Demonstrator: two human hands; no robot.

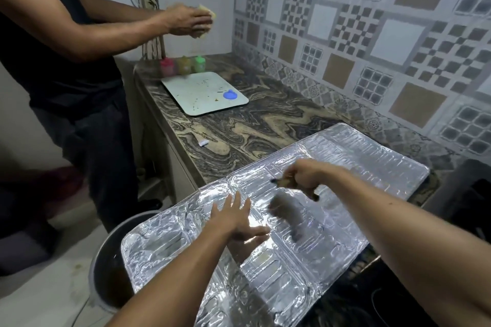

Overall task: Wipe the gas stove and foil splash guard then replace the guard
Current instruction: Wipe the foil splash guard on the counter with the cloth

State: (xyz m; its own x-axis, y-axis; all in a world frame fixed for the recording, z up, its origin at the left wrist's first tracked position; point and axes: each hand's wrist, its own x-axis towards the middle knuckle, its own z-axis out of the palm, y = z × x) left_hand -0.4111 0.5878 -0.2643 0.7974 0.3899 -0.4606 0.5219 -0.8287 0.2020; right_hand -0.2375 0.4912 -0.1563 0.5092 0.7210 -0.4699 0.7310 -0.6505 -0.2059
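Three hinged panels make up the foil splash guard [279, 233], which lies flat across the marbled counter [265, 119] in the lower middle of the frame. Its long axis runs diagonally, from the lower left, where one end juts past the counter edge over a round bin [106, 273], up to the right-hand end near the patterned wall tiles [372, 21].

The left hand [236, 218] rests spread and flat on the middle panel, fingers straight, pinning it down. The right hand [303, 178] hovers just above the foil, curled into a fist round a brownish, dark-tipped object [279, 181]; motion blur hides whether it is a cloth or a scrubber.

To wipe well, I would judge that strokes should follow the embossed ribs and run away from the steadying hand, with light pressure, since thin foil creases easily. The overhanging end needs support before being pressed.

Further off, at upper left, a second person [66, 61] holds something yellowish in both hands. On the counter beyond lie a pale tray [204, 93] and three small coloured containers [183, 65].
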